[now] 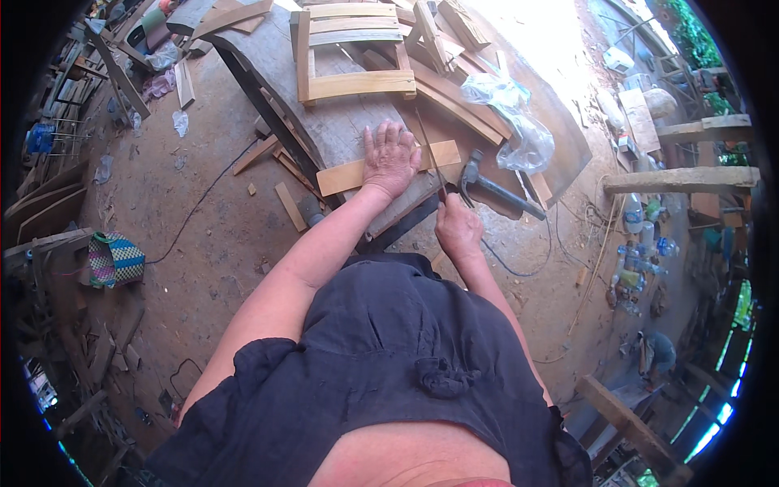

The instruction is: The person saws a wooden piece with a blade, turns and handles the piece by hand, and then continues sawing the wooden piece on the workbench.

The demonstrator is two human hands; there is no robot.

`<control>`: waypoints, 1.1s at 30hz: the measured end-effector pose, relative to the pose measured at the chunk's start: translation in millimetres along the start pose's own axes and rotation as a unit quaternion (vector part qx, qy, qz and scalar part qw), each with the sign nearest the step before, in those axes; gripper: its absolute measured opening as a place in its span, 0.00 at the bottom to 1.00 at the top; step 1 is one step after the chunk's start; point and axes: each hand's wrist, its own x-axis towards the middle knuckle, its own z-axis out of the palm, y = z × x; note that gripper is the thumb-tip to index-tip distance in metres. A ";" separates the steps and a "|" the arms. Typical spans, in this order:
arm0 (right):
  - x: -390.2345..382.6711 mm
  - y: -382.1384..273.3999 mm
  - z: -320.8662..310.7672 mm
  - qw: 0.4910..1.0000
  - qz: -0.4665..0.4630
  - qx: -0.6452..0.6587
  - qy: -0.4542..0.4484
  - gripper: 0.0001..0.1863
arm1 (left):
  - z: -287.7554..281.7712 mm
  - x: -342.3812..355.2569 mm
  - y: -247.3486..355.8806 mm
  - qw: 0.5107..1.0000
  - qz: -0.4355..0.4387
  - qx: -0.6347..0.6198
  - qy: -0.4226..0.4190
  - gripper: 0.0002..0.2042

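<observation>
My left hand (388,162) lies spread on a light wooden strip (438,154), pressing it on the worn workbench top (333,122). My right hand (454,223) is closed around the handle of a long, narrow saw (428,144), whose blade crosses the strip just right of my left hand. A claw hammer (503,195) lies to the right of the saw. Beyond my hands sits a slatted wooden frame (357,81), with loose boards (454,105) and a crumpled clear plastic bag (523,138) beside it.
A woven basket (115,260) stands on the floor (187,308) at left, near a cable. At right are plastic bottles (641,252), timber posts (677,178) and a crouched person (659,353). Wood offcuts (288,203) lie below the bench.
</observation>
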 end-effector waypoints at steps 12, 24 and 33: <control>3.6 0.8 6.7 1.000 -0.012 0.003 0.024 0.10 | -0.5 -1.0 2.2 1.000 0.001 0.001 -0.002 0.18; -2.3 7.5 11.3 1.000 0.019 -0.005 -0.005 0.10 | 0.0 0.4 0.4 1.000 0.004 -0.008 0.007 0.19; -38.9 10.8 3.4 1.000 0.018 -0.010 -0.016 0.10 | -0.3 -1.9 -5.1 1.000 -0.005 0.000 0.010 0.19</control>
